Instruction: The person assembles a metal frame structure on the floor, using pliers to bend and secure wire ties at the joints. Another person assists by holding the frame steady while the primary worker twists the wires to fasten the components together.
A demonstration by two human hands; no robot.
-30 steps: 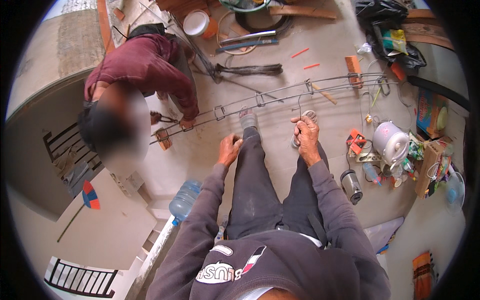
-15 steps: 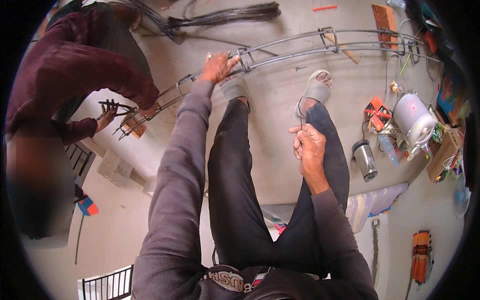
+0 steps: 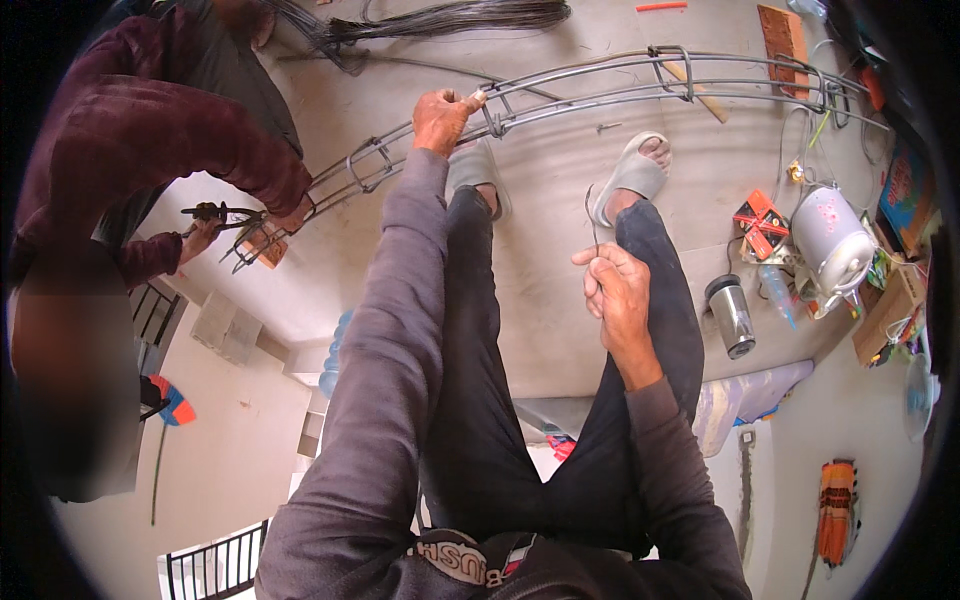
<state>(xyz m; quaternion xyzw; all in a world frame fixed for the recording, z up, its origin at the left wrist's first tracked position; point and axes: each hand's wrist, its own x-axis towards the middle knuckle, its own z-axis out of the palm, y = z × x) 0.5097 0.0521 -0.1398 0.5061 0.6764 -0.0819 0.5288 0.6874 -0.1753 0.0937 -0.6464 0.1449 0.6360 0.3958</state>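
Observation:
A long, narrow rebar cage [image 3: 590, 110] with rectangular stirrups crosses the floor in front of my feet. My left hand [image 3: 443, 120] is closed on its upper bar, close to a stirrup. Above my right leg, my right hand [image 3: 620, 290] pinches a thin, dark, bent wire [image 3: 593, 218] that points up and away from my fingers. At the cage's left end, a co-worker in a maroon sleeve [image 3: 190, 140] has one hand [image 3: 292, 213] on the bars. The co-worker's other hand grips a dark plier-like tool [image 3: 228, 211].
One brick [image 3: 265, 247] lies under the cage's left end, another [image 3: 782, 50] near its right end. A bundle of black wire [image 3: 460, 25] lies beyond. On the right are an electric kettle [image 3: 830, 240], a steel tumbler [image 3: 732, 318] and a red-black box [image 3: 762, 222].
My left hand has shifted slightly right and closed more on the bar. The wire in my right hand now shows more of its length. The co-worker's tool has turned a little.

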